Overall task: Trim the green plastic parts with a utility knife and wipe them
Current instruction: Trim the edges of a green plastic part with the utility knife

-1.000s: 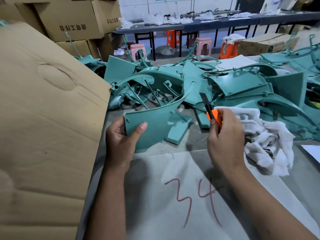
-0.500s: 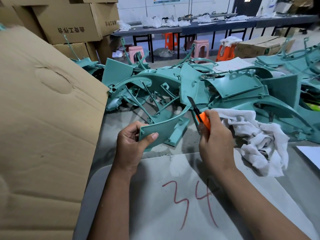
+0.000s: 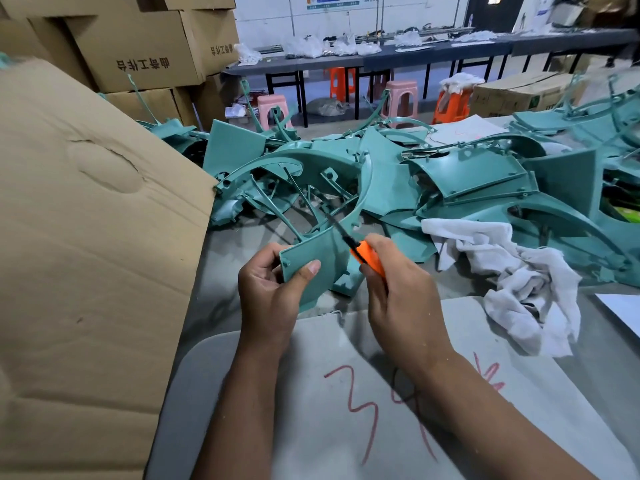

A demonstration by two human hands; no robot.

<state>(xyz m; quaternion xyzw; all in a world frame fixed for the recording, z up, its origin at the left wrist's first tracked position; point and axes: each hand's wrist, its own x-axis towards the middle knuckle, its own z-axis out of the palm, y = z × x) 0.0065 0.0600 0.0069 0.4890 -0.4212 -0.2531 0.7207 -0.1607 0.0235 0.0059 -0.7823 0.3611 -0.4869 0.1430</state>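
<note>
While both hands work over the worktop (image 3: 221, 271), the head view reads as follows.

Left hand (image 3: 270, 292): its grip is closed on a green part (image 3: 318, 258), thumb on the near face, fingers behind; the part is held above the worktop's near edge.
Right hand (image 3: 401, 299): its grip is closed round an orange knife (image 3: 369, 259), dark blade laid against the part's upper right edge.
Pile (image 3: 450, 181): more green parts lie heaped on the worktop behind the hands.
Rag (image 3: 512, 278): white, crumpled, just right of the right hand, touching the pile.
Containers: brown boxes (image 3: 138, 46) stacked at upper left, closed, contents hidden; a cardboard flap (image 3: 86, 254) fills the left side.
Writing: red "34" on the grey mat (image 3: 311, 393) under the forearms; dark characters on the boxes, seen upside down, which I cannot make out.
</note>
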